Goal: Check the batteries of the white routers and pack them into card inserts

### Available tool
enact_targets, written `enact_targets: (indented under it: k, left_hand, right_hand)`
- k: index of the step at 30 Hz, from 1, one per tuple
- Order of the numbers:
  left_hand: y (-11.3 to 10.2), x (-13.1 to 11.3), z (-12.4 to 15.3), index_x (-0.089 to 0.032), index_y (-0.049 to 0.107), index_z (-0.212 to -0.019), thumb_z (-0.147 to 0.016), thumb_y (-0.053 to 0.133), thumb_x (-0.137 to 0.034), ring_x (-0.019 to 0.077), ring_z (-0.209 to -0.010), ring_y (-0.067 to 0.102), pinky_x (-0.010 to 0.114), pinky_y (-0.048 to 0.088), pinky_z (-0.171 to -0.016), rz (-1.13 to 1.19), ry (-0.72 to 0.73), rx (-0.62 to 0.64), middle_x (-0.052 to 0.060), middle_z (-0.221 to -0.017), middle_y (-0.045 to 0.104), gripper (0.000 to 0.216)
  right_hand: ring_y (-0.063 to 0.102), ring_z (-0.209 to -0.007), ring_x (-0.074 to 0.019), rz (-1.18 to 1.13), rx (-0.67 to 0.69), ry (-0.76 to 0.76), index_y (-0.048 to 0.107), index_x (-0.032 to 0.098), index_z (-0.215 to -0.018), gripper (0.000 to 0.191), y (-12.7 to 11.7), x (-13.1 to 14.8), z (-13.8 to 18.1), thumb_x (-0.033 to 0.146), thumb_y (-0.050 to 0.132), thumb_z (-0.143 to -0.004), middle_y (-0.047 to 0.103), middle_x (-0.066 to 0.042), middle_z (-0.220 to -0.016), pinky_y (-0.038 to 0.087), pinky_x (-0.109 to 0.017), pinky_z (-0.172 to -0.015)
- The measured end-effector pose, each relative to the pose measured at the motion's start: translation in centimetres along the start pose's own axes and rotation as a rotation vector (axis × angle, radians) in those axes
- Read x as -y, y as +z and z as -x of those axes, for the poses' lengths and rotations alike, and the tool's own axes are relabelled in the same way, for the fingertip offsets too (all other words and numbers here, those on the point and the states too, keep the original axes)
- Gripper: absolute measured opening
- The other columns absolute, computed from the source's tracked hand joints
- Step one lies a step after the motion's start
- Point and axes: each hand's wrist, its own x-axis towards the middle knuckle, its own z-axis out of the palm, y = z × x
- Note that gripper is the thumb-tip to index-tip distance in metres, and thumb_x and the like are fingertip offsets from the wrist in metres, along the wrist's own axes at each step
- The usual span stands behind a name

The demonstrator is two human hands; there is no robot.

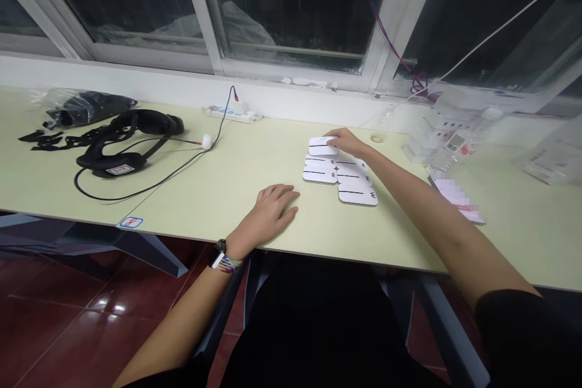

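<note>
My right hand (pixel 344 141) reaches across the table, its fingers bent over the right end of a white card (pixel 318 146) with rounded corners and a black line. This card lies at the far end of a left column of similar white cards (pixel 318 174). Beside it a right column of white cards (pixel 357 194) runs closer to the table's front edge. Several cards bear a black mark like a W. My left hand (pixel 275 209) rests palm down on the table, left of the cards, with its fingers spread and nothing in it.
On the left of the pale table (pixel 254 157) lie a black headset (pixel 102 154) with a cable and a plastic bag of black items (pixel 88 106). A power strip (pixel 231 114) sits by the wall. To the right are a clear bottle (pixel 448 154), white boxes (pixel 421 139) and a pixelated packet (pixel 457 197).
</note>
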Motion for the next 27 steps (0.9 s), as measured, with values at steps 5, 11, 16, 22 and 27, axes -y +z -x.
enact_targets:
  k: [5,11,16,22,27]
  left_hand:
    - [-0.1,0.0,0.1,-0.027,0.063,-0.147,-0.114,0.049,-0.034,0.0356,-0.149,0.050,0.061,0.040,-0.125,0.019,0.004,-0.008,0.011,-0.156,0.060,0.037]
    - [-0.2,-0.3,0.0,-0.025,0.063,-0.147,-0.113,0.049,-0.033,0.0358,-0.150,0.049,0.061,0.039,-0.125,0.016,-0.005,0.004,0.012,-0.157,0.060,0.037]
    - [-0.1,0.0,0.0,-0.024,0.063,-0.146,-0.113,0.050,-0.032,0.0353,-0.150,0.050,0.061,0.039,-0.126,0.006,0.001,-0.002,0.012,-0.157,0.060,0.036]
    - [-0.3,0.0,0.0,-0.025,0.062,-0.146,-0.114,0.048,-0.034,0.0349,-0.151,0.049,0.060,0.038,-0.126,-0.004,-0.003,0.016,0.012,-0.158,0.059,0.036]
    - [-0.4,-0.2,-0.1,-0.027,0.062,-0.147,-0.113,0.049,-0.034,0.0355,-0.150,0.049,0.062,0.038,-0.125,0.005,-0.014,0.018,0.011,-0.157,0.060,0.036]
  right_hand:
    - [0.071,-0.124,-0.0319,0.051,0.035,0.044,0.083,0.011,-0.115,0.039,0.9,-1.8,-2.2,0.011,0.069,-0.079,0.079,-0.019,-0.136,0.055,-0.046,-0.114]
    - [0.066,-0.134,-0.0337,0.190,0.053,-0.015,0.081,0.011,-0.127,0.046,1.8,-2.5,-2.0,0.011,0.067,-0.084,0.073,-0.019,-0.148,0.048,-0.050,-0.123]
    - [0.056,-0.150,-0.0345,0.317,0.093,-0.135,0.073,0.014,-0.145,0.048,3.5,-1.9,0.4,0.019,0.061,-0.098,0.062,-0.017,-0.162,0.037,-0.051,-0.132]
    - [0.053,-0.151,-0.0359,0.390,0.119,-0.185,0.069,0.013,-0.148,0.046,4.8,-1.4,2.8,0.027,0.054,-0.107,0.059,-0.020,-0.162,0.037,-0.053,-0.130]
    - [0.054,-0.151,-0.0345,0.394,0.153,-0.205,0.069,0.018,-0.148,0.044,4.9,-1.2,4.3,0.030,0.055,-0.108,0.059,-0.016,-0.162,0.039,-0.053,-0.129]
